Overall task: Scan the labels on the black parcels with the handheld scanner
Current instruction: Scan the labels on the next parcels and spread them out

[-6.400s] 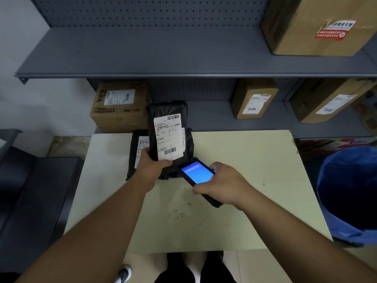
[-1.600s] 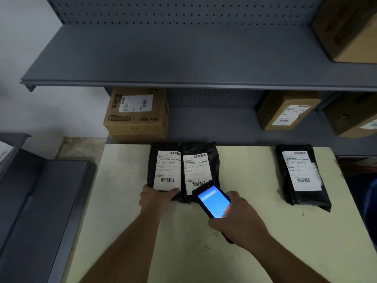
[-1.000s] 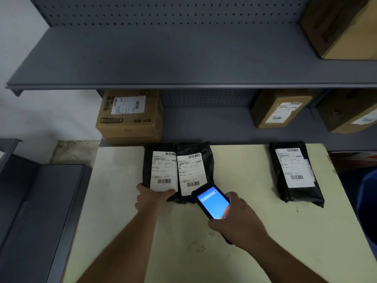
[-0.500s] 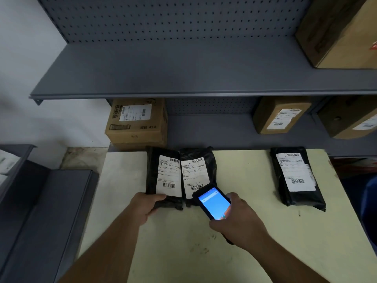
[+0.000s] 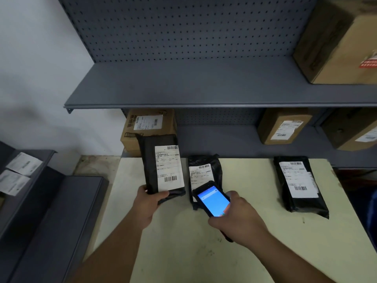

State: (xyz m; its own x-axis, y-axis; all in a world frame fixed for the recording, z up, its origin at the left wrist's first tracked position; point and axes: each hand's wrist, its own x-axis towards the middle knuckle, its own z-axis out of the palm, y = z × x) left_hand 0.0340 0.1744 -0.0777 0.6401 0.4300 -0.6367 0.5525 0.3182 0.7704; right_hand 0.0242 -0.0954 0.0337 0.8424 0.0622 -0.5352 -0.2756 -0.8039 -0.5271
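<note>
A pale tabletop (image 5: 183, 252) is seen below grey shelving (image 5: 204, 86). Three black parcels with white barcoded labels are shown: the right parcel (image 5: 297, 186) and middle parcel (image 5: 204, 172) lie flat, while the left parcel (image 5: 161, 166) is gripped at its near end by the left hand (image 5: 150, 203). A blue-screened handheld scanner (image 5: 212, 201) is clasped in the right hand (image 5: 236, 217) over the middle parcel.
</note>
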